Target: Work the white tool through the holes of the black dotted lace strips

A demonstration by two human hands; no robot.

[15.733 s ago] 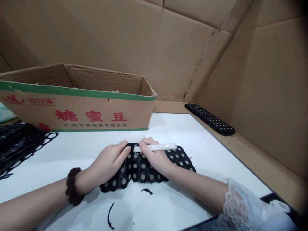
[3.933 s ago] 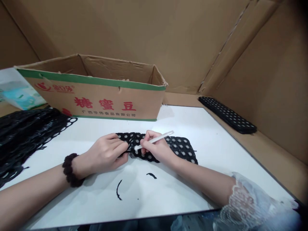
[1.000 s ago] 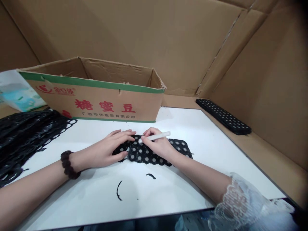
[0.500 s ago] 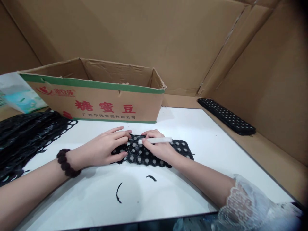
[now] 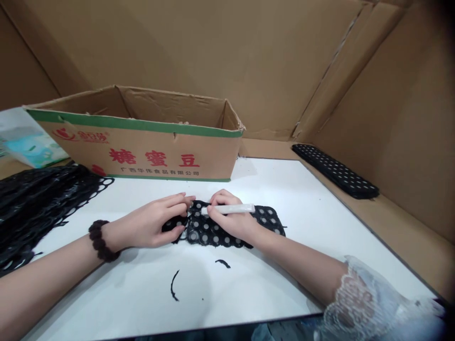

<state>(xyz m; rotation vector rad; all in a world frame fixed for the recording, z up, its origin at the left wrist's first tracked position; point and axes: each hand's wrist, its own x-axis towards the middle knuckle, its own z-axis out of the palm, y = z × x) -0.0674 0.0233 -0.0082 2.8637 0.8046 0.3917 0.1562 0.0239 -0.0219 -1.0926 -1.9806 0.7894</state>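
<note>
A black rubbery sheet with rows of round pale-centred cells lies on the white board. At its left end, my left hand grips the part there with bent fingers and thumb, and hides some of it. Wrapped in my right hand is a white pen-like tool. Its left end meets the sheet near the upper edge, close to my left fingers; the exact tip is hard to make out. My right hand rests over the middle of the sheet.
Behind my hands stands an open cardboard box. A heap of black perforated webbing lies at left, beside a tissue pack. Stacked dotted black sheets sit at far right. Two black scraps lie near the front, within cardboard walls.
My left fingers and thumb have shifted slightly, and the sheet's left end looks drawn a little apart from the rest. The pen-like tool has moved slightly left with my right hand.
</note>
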